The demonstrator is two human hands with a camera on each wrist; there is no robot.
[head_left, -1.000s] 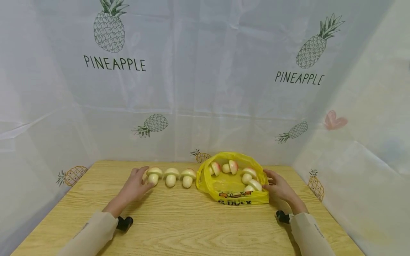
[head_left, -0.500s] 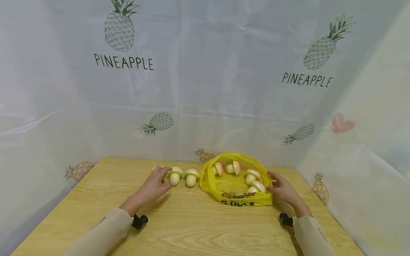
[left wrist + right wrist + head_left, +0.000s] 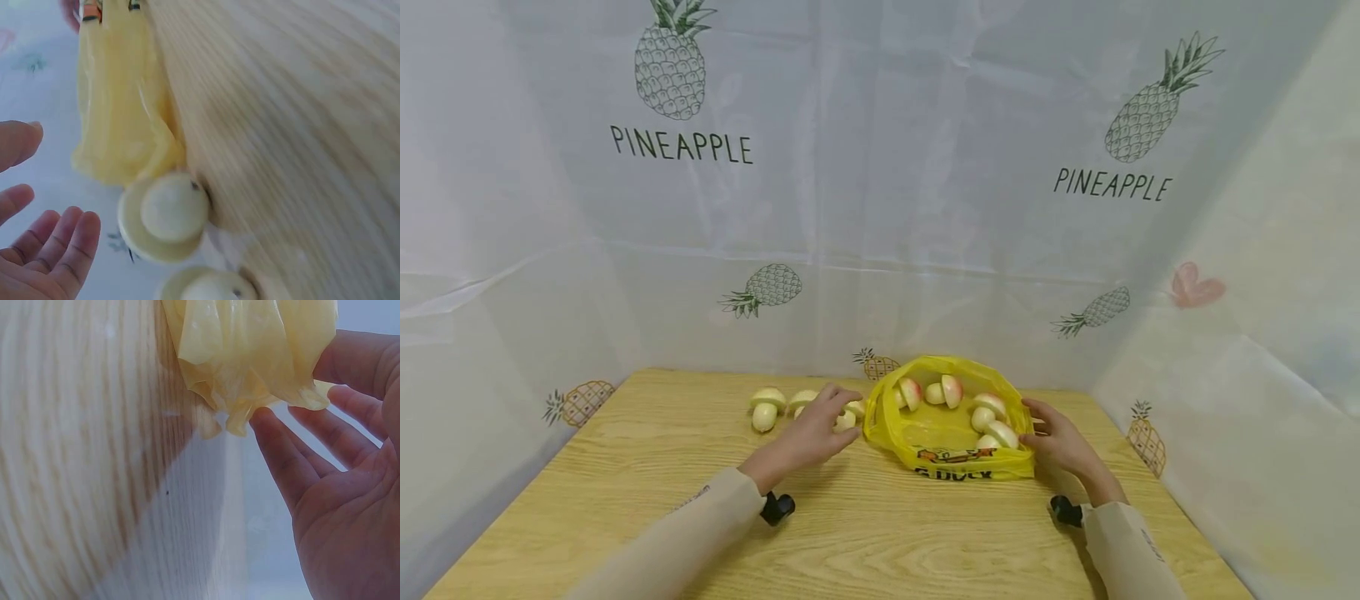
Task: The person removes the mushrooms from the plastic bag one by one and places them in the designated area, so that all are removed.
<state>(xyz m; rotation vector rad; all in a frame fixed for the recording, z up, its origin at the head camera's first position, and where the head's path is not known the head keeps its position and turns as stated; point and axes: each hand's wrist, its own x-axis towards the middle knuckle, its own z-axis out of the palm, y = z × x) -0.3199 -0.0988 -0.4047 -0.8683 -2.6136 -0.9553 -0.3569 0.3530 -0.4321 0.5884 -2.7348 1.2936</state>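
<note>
My left hand (image 3: 812, 427) reaches over the row of toy mushrooms, its fingers spread around the rightmost mushroom (image 3: 845, 422) without gripping it. In the left wrist view this mushroom (image 3: 174, 209) shows beside the bag, with a gap to the fingertips. The middle mushroom (image 3: 801, 400) is partly hidden by the hand; the left mushroom (image 3: 765, 412) stands in full view. A yellow plastic bag (image 3: 887, 437) gapes upward with several mushrooms inside. My right hand (image 3: 1060, 439) holds its right side, thumb and fingertips on the crinkled plastic (image 3: 250, 375).
All of this sits at the back of a wooden table (image 3: 880, 533). A white curtain (image 3: 880, 192) printed with pineapples rises right behind the table edge and along both sides.
My left hand has moved rightward along the mushroom row, from the left mushroom past the middle one to the rightmost. The right hand and bag have stayed put.
</note>
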